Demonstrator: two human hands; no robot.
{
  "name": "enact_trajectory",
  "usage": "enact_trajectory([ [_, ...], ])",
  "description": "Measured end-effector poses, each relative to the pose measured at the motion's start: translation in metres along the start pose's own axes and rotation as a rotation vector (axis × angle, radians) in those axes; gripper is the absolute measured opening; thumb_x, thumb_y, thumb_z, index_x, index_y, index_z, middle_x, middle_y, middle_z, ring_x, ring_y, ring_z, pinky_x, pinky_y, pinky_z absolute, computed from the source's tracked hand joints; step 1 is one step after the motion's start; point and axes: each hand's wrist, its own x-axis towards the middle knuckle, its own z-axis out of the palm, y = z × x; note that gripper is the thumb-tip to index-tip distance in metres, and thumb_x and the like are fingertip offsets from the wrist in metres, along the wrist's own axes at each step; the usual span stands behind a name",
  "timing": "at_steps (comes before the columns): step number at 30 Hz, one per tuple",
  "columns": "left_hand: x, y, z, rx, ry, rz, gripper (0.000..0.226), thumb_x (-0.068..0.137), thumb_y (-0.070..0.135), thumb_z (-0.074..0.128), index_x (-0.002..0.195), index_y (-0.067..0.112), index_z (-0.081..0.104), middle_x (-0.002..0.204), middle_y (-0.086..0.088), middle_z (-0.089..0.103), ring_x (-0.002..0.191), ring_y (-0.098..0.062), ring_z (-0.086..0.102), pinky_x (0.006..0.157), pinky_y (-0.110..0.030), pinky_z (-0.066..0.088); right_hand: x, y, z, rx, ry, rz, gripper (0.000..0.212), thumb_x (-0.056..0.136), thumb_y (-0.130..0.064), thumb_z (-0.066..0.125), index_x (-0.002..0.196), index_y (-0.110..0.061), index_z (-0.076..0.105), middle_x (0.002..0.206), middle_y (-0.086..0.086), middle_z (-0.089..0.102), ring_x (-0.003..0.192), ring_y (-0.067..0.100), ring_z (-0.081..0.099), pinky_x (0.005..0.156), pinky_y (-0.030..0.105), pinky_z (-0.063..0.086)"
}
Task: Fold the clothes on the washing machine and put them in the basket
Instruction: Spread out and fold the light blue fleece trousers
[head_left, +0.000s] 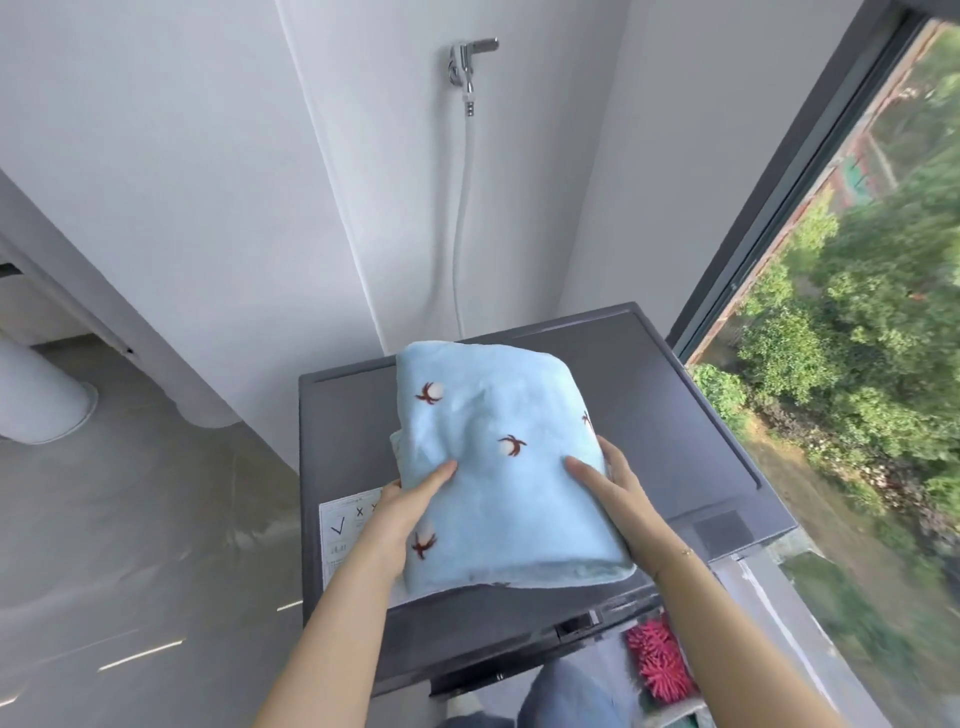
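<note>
Above the grey washing machine (649, 415), a folded pale-blue garment (498, 457) is gripped by both hands: left hand (400, 514) clasping its left edge, right hand (618, 499) its right, fingers underneath.

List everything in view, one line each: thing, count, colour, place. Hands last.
Folded cloth: one, light blue with brown-and-white motifs, on the washing machine, held at both sides.
Washing machine: one, dark grey, under the cloth.
Sticker: one, white, front left of the machine's top.
Tap: one, chrome, on the white wall.
Hose: one, white, hanging below the tap.
Spiky item: one, pink, low right of the machine.
Window: one, dark-framed, right.
Left hand: grips the cloth's left side.
Right hand: grips its right side.
</note>
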Motion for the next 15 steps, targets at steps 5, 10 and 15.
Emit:
enact_trajectory([
  [5,-0.024,-0.020,-0.001,-0.076,-0.247,-0.054,0.046,0.074,0.039,0.076,0.113,0.015,0.068,0.102,-0.009,0.074,0.095,-0.026,0.071,0.087,-0.037,0.053,-0.031,0.011,-0.005,0.171,-0.113,0.020,0.048,0.084,-0.031,0.070,0.128,-0.032,0.053,0.119,-0.003,0.068,0.104,0.021,0.068,0.081,0.037,0.055],
  [10,-0.058,-0.039,0.022,-0.043,-0.239,0.045,0.047,0.073,0.036,0.075,0.117,0.019,0.067,0.103,-0.007,0.074,0.094,-0.024,0.071,0.084,-0.036,0.052,-0.077,0.041,-0.021,0.323,-0.055,0.008,0.037,0.088,-0.021,0.063,0.124,-0.026,0.058,0.115,0.003,0.070,0.104,0.026,0.068,0.085,0.042,0.053],
  [15,-0.114,-0.052,0.054,0.124,-0.365,0.063,0.036,0.079,0.039,0.070,0.110,0.021,0.069,0.099,-0.005,0.075,0.092,-0.024,0.072,0.089,-0.040,0.053,-0.141,0.078,-0.050,0.467,0.079,-0.019,0.034,0.091,-0.017,0.059,0.125,-0.023,0.058,0.115,0.005,0.070,0.102,0.026,0.069,0.071,0.032,0.057],
])
